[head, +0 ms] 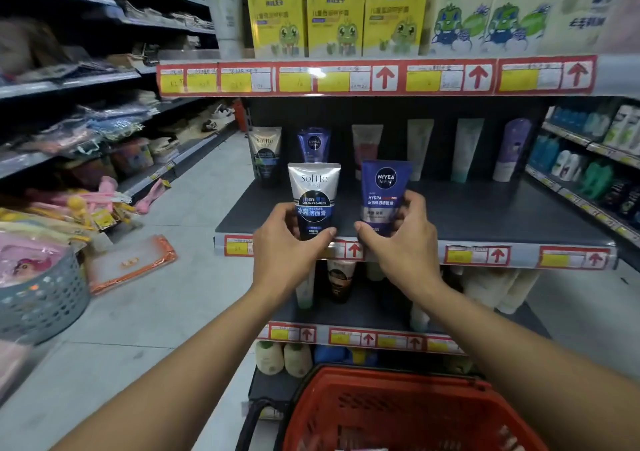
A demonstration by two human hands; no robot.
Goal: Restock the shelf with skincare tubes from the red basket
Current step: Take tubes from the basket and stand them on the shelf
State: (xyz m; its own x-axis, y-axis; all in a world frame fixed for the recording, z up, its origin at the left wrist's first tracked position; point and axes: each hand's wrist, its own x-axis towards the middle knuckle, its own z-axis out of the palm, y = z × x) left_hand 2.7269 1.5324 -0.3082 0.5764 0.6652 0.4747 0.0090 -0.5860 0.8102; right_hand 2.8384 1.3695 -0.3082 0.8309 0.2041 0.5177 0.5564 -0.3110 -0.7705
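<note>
Mid-frame, placing step: left hand (289, 239) gripping Softto tube (313, 201), right hand (403, 234) gripping Nivea tube (384, 196) at shelf (502, 215) front, red basket (408, 412) bottom centre; next, probably pushing both upright into rows.

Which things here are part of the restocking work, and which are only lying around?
Part of the job:
left hand holding the Softto tube
right hand holding the Nivea Men tube
dark shelf
red basket

Lying about:
grey basket
orange-edged packet on the floor
yellow boxes above
</note>
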